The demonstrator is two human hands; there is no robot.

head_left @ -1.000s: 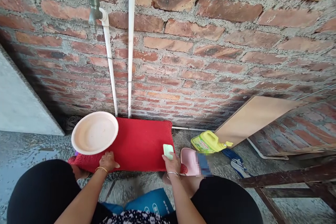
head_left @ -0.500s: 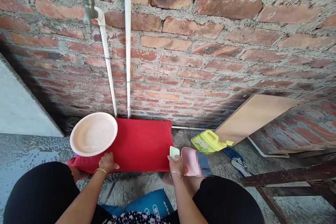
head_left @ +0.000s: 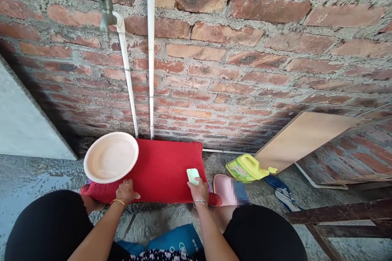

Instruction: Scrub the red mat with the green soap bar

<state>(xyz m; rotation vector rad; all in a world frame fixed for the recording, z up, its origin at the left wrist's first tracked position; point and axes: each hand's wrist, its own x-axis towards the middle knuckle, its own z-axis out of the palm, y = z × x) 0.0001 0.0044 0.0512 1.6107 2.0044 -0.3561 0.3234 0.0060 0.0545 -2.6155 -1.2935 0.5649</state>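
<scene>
A wet-looking red cloth [head_left: 165, 167] lies spread over something low, its near left part bunched. My left hand [head_left: 125, 191] presses on its front edge, thumb spread from the fingers, just below the pale pink basin [head_left: 112, 157]. My right hand [head_left: 198, 191] is closed round a flat pale green scrub brush [head_left: 192, 175] with rounded corners, held over the cloth's right part. The brush's underside is hidden, so I cannot tell whether it touches the cloth.
A yellow detergent jug [head_left: 248, 167] stands right of the cloth, near a pink slipper [head_left: 223, 187] and a blue-white sandal [head_left: 286, 199]. Behind are a brick wall [head_left: 211, 53], white pipes [head_left: 151, 69] and a tap [head_left: 105, 10]. A wooden frame [head_left: 337, 214] is at right.
My right hand has moved left with the brush, from the cloth's right edge onto its surface. The cloth's near right corner now shows beside it. My left hand stays in place.
</scene>
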